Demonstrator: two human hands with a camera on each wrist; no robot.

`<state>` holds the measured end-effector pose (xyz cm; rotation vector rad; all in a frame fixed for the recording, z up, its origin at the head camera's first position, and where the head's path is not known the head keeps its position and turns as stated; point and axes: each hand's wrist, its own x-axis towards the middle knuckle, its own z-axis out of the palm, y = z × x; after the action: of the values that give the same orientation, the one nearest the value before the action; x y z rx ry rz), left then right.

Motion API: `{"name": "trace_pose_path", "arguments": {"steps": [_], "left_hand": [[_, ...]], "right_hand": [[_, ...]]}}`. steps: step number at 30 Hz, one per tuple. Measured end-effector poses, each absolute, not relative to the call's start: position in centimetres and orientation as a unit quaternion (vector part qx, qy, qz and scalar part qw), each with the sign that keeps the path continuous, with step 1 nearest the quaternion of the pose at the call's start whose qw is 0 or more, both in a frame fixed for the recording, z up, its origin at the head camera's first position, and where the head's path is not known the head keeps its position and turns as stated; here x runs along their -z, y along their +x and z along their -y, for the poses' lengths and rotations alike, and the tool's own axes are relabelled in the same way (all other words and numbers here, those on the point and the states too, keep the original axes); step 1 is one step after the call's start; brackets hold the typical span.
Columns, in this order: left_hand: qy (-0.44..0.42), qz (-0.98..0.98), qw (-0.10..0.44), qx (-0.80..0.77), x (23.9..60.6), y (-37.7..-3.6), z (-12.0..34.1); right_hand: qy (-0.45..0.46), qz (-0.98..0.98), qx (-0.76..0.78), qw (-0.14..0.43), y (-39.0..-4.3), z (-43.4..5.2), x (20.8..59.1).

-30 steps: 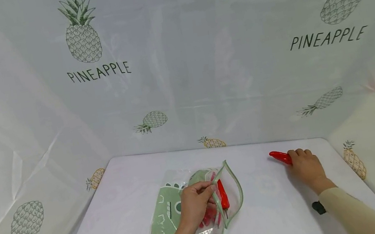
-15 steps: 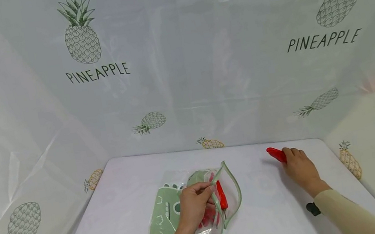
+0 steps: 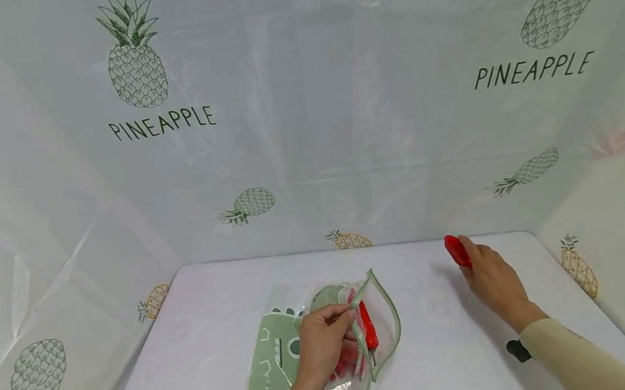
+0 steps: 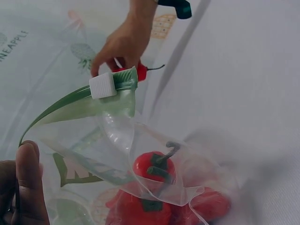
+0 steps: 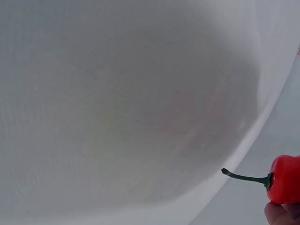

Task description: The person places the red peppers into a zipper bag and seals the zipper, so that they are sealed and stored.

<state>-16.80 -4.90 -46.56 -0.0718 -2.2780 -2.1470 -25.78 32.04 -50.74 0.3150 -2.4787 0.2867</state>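
Note:
My left hand pinches the green-edged rim of a clear zip bag with a green cartoon print, so its mouth gapes to the right. Through the plastic show red chili peppers; in the left wrist view several red peppers with green stems lie in it. A white slider sits on the bag's zip. To the right, my right hand holds a single red chili pepper above the table. Its green stem points out freely in the right wrist view.
The white table runs back to a hanging white sheet printed with pineapples, which also closes in the left and right sides. The table's right edge lies close to my right forearm.
My right hand has raised the red chili pepper off the table and shifted slightly left, turning the pepper more upright. The left hand keeps its hold on the bag's rim.

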Motion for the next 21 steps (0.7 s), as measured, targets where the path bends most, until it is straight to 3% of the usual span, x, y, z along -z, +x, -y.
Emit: {"name": "trace_pose_path", "arguments": {"steps": [12,21], "left_hand": [[-0.015,0.730,0.003,0.684,46.5,-16.8,4.8],[-0.015,0.729,0.001,0.685,46.6,-16.9,4.8]], "right_hand": [[0.115,0.926,-0.152,0.326,-25.1,-30.4,50.2],[0.090,0.916,-0.267,0.285,-24.1,-28.1,48.8]]}}
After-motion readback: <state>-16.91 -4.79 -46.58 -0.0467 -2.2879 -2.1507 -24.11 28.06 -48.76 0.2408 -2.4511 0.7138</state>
